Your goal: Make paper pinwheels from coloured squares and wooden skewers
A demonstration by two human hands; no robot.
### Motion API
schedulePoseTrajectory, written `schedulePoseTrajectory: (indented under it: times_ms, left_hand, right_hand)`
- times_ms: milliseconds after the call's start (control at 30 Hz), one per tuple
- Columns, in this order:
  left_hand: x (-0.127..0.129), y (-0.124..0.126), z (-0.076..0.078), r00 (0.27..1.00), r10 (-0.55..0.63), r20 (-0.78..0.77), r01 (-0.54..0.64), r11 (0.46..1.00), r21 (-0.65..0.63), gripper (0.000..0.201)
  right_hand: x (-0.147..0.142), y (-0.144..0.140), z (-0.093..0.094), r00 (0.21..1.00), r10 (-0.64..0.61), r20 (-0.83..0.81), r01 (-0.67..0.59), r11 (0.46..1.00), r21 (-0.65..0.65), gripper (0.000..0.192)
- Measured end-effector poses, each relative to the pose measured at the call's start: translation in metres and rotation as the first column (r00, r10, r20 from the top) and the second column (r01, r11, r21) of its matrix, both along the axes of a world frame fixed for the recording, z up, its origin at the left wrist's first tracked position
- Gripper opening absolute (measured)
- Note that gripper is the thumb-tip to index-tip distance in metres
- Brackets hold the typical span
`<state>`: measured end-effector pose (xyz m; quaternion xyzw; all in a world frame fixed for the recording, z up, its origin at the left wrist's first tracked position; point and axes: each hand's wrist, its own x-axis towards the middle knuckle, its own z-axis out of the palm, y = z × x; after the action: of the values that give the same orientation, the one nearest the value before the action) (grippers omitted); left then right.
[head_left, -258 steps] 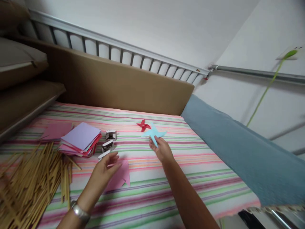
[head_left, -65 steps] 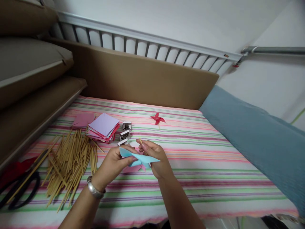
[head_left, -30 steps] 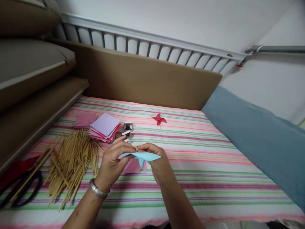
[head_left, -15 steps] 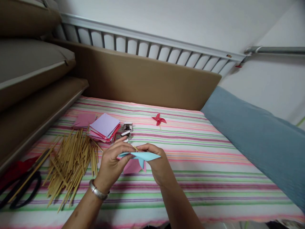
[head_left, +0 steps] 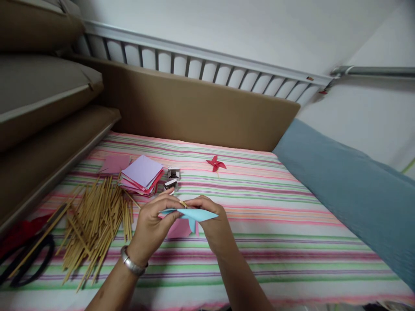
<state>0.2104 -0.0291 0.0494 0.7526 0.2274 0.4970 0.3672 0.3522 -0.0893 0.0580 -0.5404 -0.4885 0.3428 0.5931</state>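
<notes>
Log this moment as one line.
left hand: pinching blue pinwheel | right hand: fingertips at wooden stick | red pinwheel: on striped cloth

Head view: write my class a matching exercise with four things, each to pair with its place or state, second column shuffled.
1. Light-blue paper pinwheel
2. Red paper pinwheel
3. Lilac paper sheet
4. Thin wooden sticks

A. On top of the paper stack
B. Heaped loosely together
C. Held between left hand and right hand
D. Lying alone on the striped cloth

Pairs: 1-C, 2-D, 3-A, 4-B

The near pinwheel point(head_left: 201, 214) is light blue, the far pinwheel point(head_left: 215, 163) red, the white cloth point(head_left: 275, 207) multicolour-striped.
</notes>
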Motion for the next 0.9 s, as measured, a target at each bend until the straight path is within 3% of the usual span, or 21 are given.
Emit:
schedulePoseTrajectory:
  times_ms: [333, 533, 900]
  left_hand:
    - [0.0007, 0.0004, -0.0009, 0.999, -0.031, 0.03, 0.032, 0.999, -0.023, 0.008]
    - [0.0015, 0.0013, -0.0013, 0.998, -0.023, 0.058, 0.029, 0.994, -0.103, 0.007]
    - [0.0003, -0.0002, -0.002, 0.996, -0.009, 0.091, 0.028, 0.977, -0.209, 0.004]
  right_hand:
    - [0.0001, -0.0001, -0.0056, 0.999, -0.004, -0.049, 0.004, 1.0, -0.004, 0.01]
    - [0.0014, -0.0003, -0.0052, 1.0, 0.011, -0.018, -0.01, 0.999, 0.042, 0.012]
    - [-0.0005, -0.0006, -0.0069, 1.0, 0.013, 0.021, -0.016, 0.992, 0.126, 0.033]
